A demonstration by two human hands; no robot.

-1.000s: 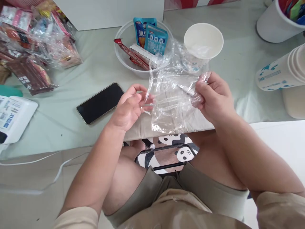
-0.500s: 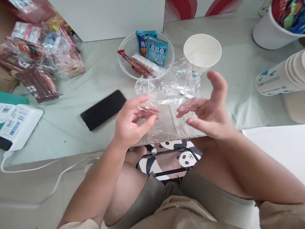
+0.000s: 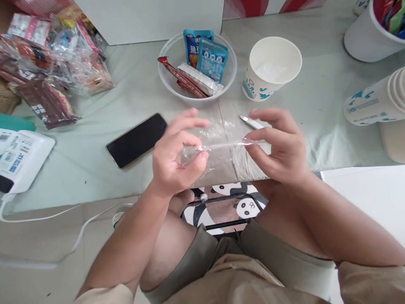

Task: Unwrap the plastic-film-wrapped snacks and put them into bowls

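Note:
A crumpled clear plastic bag [image 3: 221, 145] is stretched between my hands just above the near table edge. My left hand [image 3: 177, 154] pinches its left end with thumb and forefinger. My right hand [image 3: 278, 143] pinches the right end, the other fingers spread. A small white stick-like item [image 3: 249, 122] lies on the cloth just behind my right fingers. Behind the hands stands a clear bowl [image 3: 171, 80] holding blue and red snack packets, and to its right a white paper cup [image 3: 274, 67] with blue print.
A black phone [image 3: 137, 139] lies left of my left hand. Wrapped snacks [image 3: 53, 71] are piled at far left, with a white device [image 3: 19, 156] and its cable at the left edge. Stacked paper cups [image 3: 376, 101] lie on the right, and a white tub [image 3: 370, 33] stands at the top right.
The bag hung open between my hands, then lay loose on the table with both hands apart from it. Now both hands pinch it again, folded flat and pulled taut.

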